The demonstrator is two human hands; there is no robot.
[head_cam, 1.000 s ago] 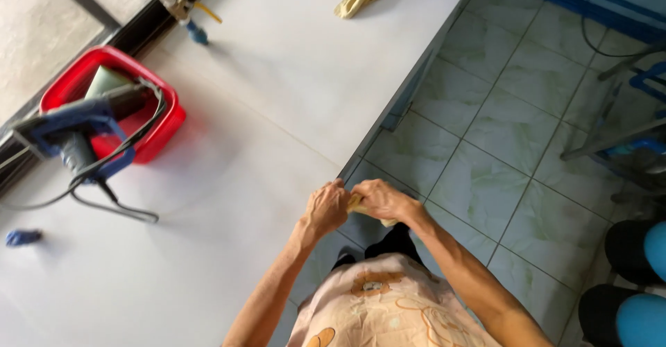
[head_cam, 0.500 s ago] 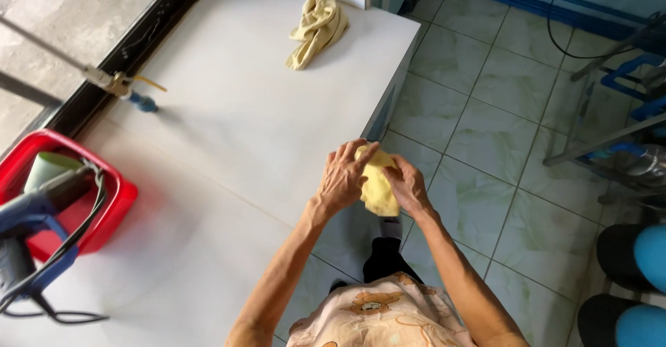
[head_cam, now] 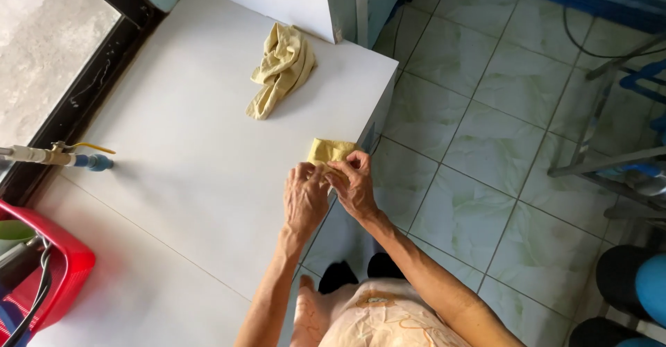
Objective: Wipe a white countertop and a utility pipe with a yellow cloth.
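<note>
Both hands [head_cam: 331,189] pinch a folded yellow cloth [head_cam: 327,151] at the white table [head_cam: 173,180] edge.

Left hand [head_cam: 305,198]: back up, fingers curled, touching the right hand.
Right hand [head_cam: 355,183]: fingertips pinched together.
Forearms: bare, converging forward.

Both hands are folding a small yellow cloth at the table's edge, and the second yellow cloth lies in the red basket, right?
Not quite. The head view shows the second yellow cloth lying crumpled on the white table, not in the red basket. Both hands, left and right, do hold the small yellow cloth.
</note>
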